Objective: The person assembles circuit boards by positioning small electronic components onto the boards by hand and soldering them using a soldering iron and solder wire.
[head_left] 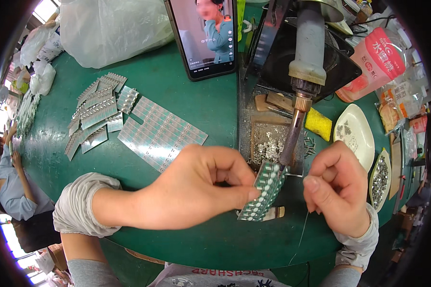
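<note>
My left hand (187, 189) is closed, pinching a small green circuit board (262, 195) by its left edge. Rows of white and shiny silver parts run along the board, which is tilted. A soldering iron (307, 71) hangs nose-down from above, and its dark tip meets or nearly meets the board's upper end; I cannot tell if they touch. To the right of the board, my right hand (339, 189) is closed with thumb and fingertips together. A thin solder wire (300, 241) trails down from its fingers toward the table's near edge.
Left lie a flat panel of boards (163, 131) and a pile of board strips (96, 107). Beneath the iron, a tray (269, 143) holds metal bits beside a yellow sponge (318, 124). A phone (206, 43), plastic bag (115, 31), plate (354, 129) and parts dish (380, 179) stand around.
</note>
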### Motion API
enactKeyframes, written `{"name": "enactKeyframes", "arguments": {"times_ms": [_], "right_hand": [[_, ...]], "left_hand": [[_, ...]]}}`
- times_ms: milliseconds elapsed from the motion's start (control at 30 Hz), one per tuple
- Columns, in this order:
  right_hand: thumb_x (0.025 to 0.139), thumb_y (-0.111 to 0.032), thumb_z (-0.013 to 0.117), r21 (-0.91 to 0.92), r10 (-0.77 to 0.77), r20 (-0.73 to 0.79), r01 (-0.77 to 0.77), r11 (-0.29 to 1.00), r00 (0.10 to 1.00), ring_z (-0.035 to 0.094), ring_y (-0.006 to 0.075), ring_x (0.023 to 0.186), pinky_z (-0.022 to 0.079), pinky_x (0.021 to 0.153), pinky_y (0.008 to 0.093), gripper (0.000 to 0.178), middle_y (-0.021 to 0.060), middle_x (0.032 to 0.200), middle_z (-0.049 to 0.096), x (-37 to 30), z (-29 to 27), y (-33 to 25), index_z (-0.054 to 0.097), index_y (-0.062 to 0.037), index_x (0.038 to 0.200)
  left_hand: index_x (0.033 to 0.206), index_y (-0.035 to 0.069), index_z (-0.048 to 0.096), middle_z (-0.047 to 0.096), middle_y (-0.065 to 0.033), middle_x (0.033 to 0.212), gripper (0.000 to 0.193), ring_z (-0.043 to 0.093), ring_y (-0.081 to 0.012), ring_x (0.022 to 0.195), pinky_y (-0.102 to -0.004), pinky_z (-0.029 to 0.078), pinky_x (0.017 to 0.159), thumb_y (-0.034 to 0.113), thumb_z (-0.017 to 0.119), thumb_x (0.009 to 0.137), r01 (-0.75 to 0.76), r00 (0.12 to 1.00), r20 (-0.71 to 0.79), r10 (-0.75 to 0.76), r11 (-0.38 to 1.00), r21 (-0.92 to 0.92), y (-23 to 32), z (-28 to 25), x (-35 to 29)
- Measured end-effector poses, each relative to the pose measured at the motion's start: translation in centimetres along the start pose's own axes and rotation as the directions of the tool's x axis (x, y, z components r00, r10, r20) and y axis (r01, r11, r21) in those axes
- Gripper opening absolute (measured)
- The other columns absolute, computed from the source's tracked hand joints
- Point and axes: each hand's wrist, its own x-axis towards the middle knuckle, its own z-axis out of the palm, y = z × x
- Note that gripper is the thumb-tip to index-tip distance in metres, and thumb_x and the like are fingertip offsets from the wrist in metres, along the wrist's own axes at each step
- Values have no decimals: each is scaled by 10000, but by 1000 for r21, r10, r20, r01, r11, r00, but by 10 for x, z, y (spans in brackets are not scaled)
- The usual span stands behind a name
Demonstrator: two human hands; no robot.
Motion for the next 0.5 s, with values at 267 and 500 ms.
{"name": "enactKeyframes", "arguments": {"times_ms": [267,500], "right_hand": [[802,30,636,-254,-282,5,274,928,959,396,-7,451,264,415,177,150,-37,556,489,3,5,10,500,-9,852],[804,37,634,-191,-287,-63,271,944,956,411,-4,466,268,422,169,148,-23,578,506,1,9,12,498,7,856]], "left_hand": [[858,-17,565,617,-72,850,87,643,-119,773,-228,557,705,-53,641,834,6,1000,3,-6,993,-119,14,-3,2],[852,-21,565,600,-74,847,89,640,-122,752,-227,561,690,-62,641,830,-27,999,16,30,988,-155,18,-1,-1]]}}
